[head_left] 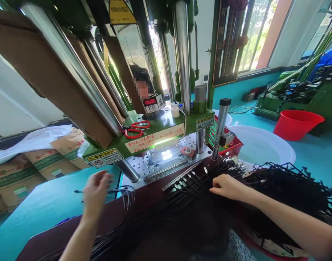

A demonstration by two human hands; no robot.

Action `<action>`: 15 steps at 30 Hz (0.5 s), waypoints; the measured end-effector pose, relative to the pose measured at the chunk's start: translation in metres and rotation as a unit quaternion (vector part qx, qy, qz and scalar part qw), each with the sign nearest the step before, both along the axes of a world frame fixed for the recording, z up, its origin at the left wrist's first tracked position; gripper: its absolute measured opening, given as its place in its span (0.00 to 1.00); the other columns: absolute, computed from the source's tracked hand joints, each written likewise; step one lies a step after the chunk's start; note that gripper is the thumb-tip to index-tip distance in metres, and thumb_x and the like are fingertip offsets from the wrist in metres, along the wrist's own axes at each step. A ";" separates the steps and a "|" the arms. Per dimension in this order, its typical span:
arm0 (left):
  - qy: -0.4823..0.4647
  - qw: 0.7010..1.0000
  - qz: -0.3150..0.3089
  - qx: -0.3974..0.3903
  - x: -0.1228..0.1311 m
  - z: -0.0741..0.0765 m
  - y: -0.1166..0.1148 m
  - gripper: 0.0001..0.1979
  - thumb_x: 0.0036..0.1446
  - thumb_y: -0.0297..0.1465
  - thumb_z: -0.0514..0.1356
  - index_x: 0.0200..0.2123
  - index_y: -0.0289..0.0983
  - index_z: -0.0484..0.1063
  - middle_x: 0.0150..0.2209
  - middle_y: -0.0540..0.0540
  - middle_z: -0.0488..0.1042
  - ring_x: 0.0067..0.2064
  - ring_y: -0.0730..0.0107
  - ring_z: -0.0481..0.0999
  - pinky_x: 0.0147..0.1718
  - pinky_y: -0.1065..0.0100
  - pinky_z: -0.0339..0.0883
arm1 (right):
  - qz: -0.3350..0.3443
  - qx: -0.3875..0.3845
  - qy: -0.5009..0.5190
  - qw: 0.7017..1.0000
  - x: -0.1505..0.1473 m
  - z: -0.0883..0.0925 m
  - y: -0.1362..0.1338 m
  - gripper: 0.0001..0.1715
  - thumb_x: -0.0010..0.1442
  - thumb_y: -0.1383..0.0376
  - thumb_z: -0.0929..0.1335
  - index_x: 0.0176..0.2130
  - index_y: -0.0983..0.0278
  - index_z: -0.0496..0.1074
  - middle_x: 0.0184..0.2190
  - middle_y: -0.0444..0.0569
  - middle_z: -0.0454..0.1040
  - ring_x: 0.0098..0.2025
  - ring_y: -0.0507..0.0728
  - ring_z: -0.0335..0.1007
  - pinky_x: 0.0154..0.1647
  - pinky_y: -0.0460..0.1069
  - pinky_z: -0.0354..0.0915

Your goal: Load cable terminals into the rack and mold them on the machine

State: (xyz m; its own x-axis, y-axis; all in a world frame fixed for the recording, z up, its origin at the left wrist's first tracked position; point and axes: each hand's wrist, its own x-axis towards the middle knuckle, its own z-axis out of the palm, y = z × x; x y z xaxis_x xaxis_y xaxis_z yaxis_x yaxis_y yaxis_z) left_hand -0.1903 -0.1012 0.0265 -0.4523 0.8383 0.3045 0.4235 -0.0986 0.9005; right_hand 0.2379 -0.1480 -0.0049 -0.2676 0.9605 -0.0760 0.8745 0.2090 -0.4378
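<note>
My right hand (227, 187) is closed at the front of the machine, fingertips pinched on a thin black cable. A metal connector (205, 170) tops this cable, just left of the fingers. Beside it lies a metal strip fixture (168, 185) with a row of several silver-ended cables (185, 179). My left hand (96, 190) is raised over the left edge of the table. Motion smears its fingers, and whether it holds anything cannot be made out. Several loose grey-black cables (126, 197) hang just right of it.
A green press (191, 125) with steel columns stands ahead over a perforated metal plate (138, 165). Red-handled scissors (134, 133) rest on it. At right lie a large pile of black cables (288, 185), a white tub (266, 141) and a red bucket (298, 125). Cartons (48, 163) stand left.
</note>
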 end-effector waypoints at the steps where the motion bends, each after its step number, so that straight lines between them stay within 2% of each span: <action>1: 0.054 0.996 -0.073 -0.015 0.034 0.005 -0.006 0.10 0.48 0.34 0.58 0.35 0.38 0.68 0.27 0.50 0.72 0.27 0.69 0.72 0.26 0.69 0.66 | -0.007 0.002 0.004 1.000 0.000 -0.004 -0.009 0.11 0.50 0.63 0.66 0.19 0.63 0.66 0.19 0.46 0.70 0.23 0.54 0.65 0.23 0.46 0.52; 3: 0.170 0.957 -0.230 -0.053 0.106 0.007 -0.014 0.09 0.51 0.35 0.56 0.36 0.39 0.69 0.31 0.48 0.74 0.33 0.67 0.73 0.33 0.66 0.66 | -0.028 -0.009 0.059 0.998 -0.003 -0.010 -0.024 0.11 0.54 0.63 0.62 0.22 0.63 0.63 0.21 0.45 0.71 0.22 0.53 0.66 0.21 0.45 0.54; 4: 0.226 0.927 -0.294 -0.053 0.140 0.005 -0.015 0.10 0.54 0.34 0.53 0.38 0.39 0.69 0.35 0.48 0.74 0.37 0.67 0.73 0.37 0.66 0.66 | -0.043 -0.031 0.122 0.991 -0.004 -0.012 -0.032 0.11 0.56 0.61 0.60 0.24 0.62 0.61 0.22 0.44 0.71 0.20 0.52 0.66 0.20 0.45 0.54; 5: 0.284 0.899 -0.329 -0.047 0.170 0.000 -0.015 0.11 0.56 0.32 0.51 0.40 0.39 0.69 0.38 0.46 0.74 0.40 0.66 0.72 0.41 0.65 0.64 | -0.062 -0.058 0.204 0.975 -0.005 -0.014 -0.040 0.12 0.57 0.59 0.58 0.26 0.61 0.59 0.22 0.43 0.70 0.18 0.51 0.65 0.18 0.45 0.54; 6: 0.350 0.874 -0.333 -0.047 0.196 -0.006 -0.013 0.11 0.56 0.31 0.51 0.41 0.38 0.68 0.40 0.45 0.73 0.43 0.64 0.70 0.43 0.63 0.63 | -0.085 -0.083 0.291 0.949 -0.004 -0.015 -0.049 0.13 0.58 0.57 0.57 0.27 0.61 0.57 0.22 0.42 0.70 0.16 0.50 0.64 0.16 0.45 0.54; 8: 0.448 0.837 -0.300 -0.090 0.233 -0.022 -0.004 0.14 0.56 0.34 0.52 0.44 0.36 0.68 0.42 0.41 0.71 0.46 0.59 0.68 0.44 0.60 0.62 | -0.141 -0.110 0.420 0.890 0.002 -0.019 -0.071 0.16 0.57 0.51 0.58 0.27 0.60 0.55 0.20 0.40 0.67 0.14 0.49 0.61 0.14 0.44 0.52; 10: 0.476 0.827 -0.274 -0.122 0.251 -0.036 0.007 0.14 0.57 0.35 0.50 0.42 0.35 0.69 0.43 0.39 0.70 0.46 0.56 0.67 0.42 0.58 0.62 | -0.187 -0.111 0.452 0.865 0.010 -0.027 -0.096 0.20 0.56 0.48 0.59 0.27 0.60 0.56 0.17 0.38 0.64 0.12 0.47 0.55 0.12 0.43 0.49; 12: 0.471 0.829 -0.270 -0.136 0.256 -0.047 0.016 0.14 0.58 0.34 0.48 0.40 0.35 0.70 0.42 0.39 0.69 0.45 0.58 0.67 0.42 0.59 0.61 | -0.206 -0.133 0.454 0.856 0.019 -0.039 -0.122 0.23 0.54 0.44 0.60 0.25 0.60 0.57 0.15 0.38 0.61 0.11 0.47 0.50 0.11 0.44 0.45; 15: 0.471 0.826 -0.272 -0.146 0.254 -0.055 0.024 0.14 0.59 0.34 0.48 0.40 0.37 0.71 0.40 0.42 0.70 0.43 0.62 0.66 0.42 0.63 0.60 | -0.206 -0.177 0.451 0.850 0.032 -0.062 -0.157 0.25 0.51 0.40 0.59 0.24 0.58 0.60 0.13 0.42 0.60 0.13 0.50 0.51 0.13 0.46 0.48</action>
